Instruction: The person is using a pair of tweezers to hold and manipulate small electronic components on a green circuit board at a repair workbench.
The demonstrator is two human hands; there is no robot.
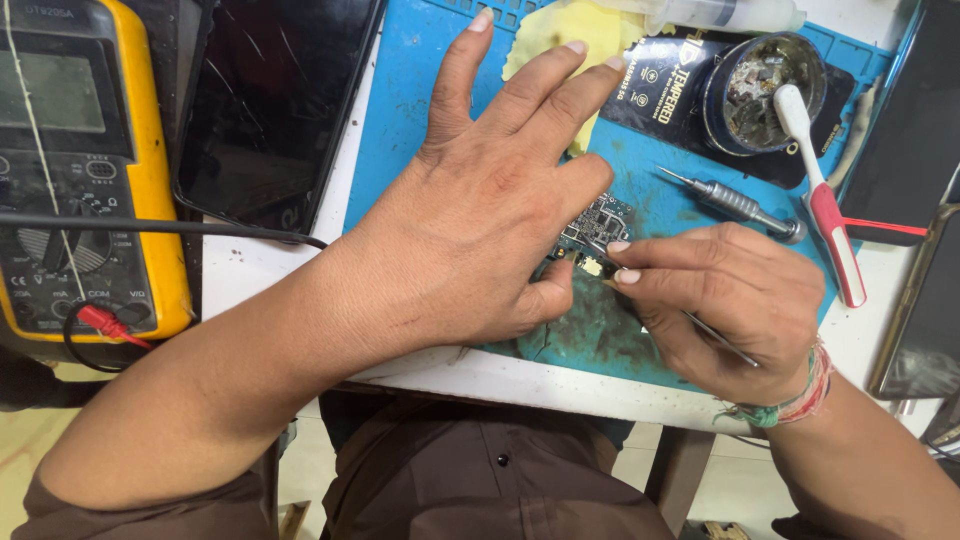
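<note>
Left hand (480,200) spread flat, thumb pinning small circuit board (597,228) mid blue mat (400,90). Right hand (730,305) pinching tweezers (715,338), tips at connector on board's near edge. Step, I judge: component work; next needs steady, fine tip placement.

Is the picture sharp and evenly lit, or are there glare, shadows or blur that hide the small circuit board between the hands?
Head view: light is soft and even, focus sharp on both hands; the left hand covers and shades much of the circuit board; faint glare lies on the dark phone screen; the right hand shows no motion blur.
</note>
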